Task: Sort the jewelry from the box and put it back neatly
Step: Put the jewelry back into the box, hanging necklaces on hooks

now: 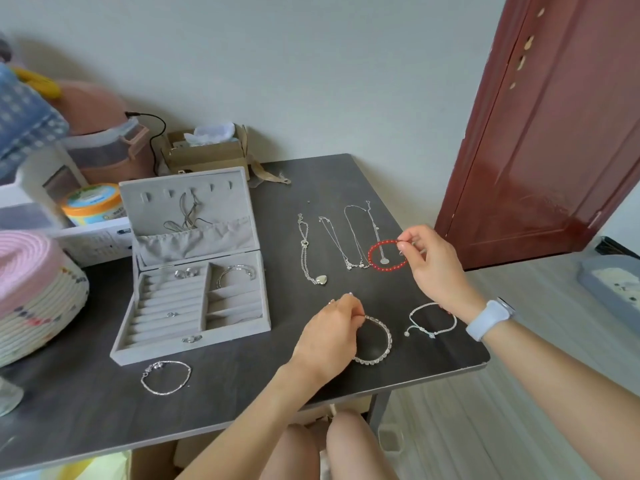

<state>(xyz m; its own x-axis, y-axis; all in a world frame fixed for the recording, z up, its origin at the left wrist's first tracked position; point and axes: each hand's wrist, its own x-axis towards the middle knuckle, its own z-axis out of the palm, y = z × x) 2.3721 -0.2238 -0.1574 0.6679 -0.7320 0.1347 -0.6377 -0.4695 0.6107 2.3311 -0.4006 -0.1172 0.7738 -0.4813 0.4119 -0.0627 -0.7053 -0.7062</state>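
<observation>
My right hand [429, 261] pinches the red bead bracelet [386, 255] right of centre; my left hand [334, 332] pinches the crystal bracelet [377, 341], nearer the jewelry box [194, 271] at left.

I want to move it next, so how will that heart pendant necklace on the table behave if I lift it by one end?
The heart pendant necklace looks like a thin chain lying in loose curves, so it will probably hang limp. The heart at its near end would likely swing. It lies close beside other fine chains, so dragging might snag them.
</observation>
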